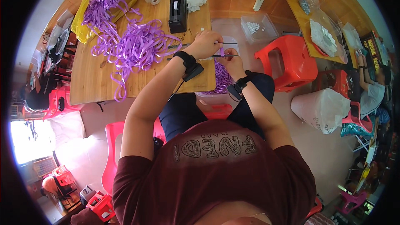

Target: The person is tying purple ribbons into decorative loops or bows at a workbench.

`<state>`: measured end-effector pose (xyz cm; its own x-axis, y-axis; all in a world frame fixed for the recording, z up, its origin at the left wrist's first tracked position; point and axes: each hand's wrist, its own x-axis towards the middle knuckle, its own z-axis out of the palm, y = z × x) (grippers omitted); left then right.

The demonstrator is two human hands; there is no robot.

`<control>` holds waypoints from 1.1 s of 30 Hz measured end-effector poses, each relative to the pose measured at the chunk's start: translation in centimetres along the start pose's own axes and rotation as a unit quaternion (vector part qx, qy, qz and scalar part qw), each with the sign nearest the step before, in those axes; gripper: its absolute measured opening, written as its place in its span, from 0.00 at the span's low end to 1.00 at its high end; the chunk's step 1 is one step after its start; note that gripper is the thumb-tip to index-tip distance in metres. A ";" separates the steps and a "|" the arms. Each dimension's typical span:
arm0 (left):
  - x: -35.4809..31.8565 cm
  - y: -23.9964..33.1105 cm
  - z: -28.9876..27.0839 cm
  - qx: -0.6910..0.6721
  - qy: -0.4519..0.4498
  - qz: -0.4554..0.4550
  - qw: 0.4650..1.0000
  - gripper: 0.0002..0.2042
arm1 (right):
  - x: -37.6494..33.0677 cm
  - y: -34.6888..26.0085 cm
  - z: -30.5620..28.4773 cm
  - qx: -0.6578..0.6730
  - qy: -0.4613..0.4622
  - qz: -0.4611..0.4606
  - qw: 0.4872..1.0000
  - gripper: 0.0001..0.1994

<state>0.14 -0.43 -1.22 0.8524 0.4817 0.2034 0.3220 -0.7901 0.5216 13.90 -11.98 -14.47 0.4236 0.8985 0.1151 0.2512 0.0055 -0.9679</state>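
Observation:
Two thin dark rods (230, 43) stick out past the right edge of the wooden table, and a short length of purple ribbon (222, 51) spans them. My left hand (205, 45) lies over the rods, its fingers closed at the ribbon's far end. At the near rod, my right hand (233, 64) pinches the ribbon between thumb and fingers. Left of my hands, a loose heap of purple ribbon (139, 43) spreads over the table. Under the rods, a tub holds many small purple ribbon pieces (222, 77), partly hidden by my hands.
The wooden table (166, 81) carries a black tape dispenser (178, 14), a tape roll (155, 1) and a yellow bag (79, 27) of ribbon. To the right stand a red stool (291, 60), a clear bin (266, 33) with white pieces, and a white sack (321, 110). Other people sit farther off.

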 end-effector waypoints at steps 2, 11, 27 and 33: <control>0.0 0.2 0.1 0.009 -0.001 -0.012 1.000 0.10 | 0.2 0.1 0.3 0.016 0.032 -0.015 0.999 0.19; -0.2 -0.1 0.3 0.015 -0.001 -0.019 1.000 0.10 | -5.0 -3.2 -1.5 0.096 -0.099 0.075 0.988 0.12; 0.1 -0.3 0.1 -0.019 -0.015 -0.023 0.999 0.10 | -12.8 -9.7 -6.1 0.159 -0.219 0.173 0.947 0.10; 0.1 -0.8 0.2 -0.038 0.009 0.007 0.999 0.10 | -11.7 -11.7 -6.7 0.145 -0.261 0.135 0.945 0.11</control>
<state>0.06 0.22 -1.78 0.8485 0.4784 0.2263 0.2774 -0.7662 0.5797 11.84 -25.46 -3.00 -0.0687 0.9778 -0.1979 -0.0856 -0.2034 -0.9754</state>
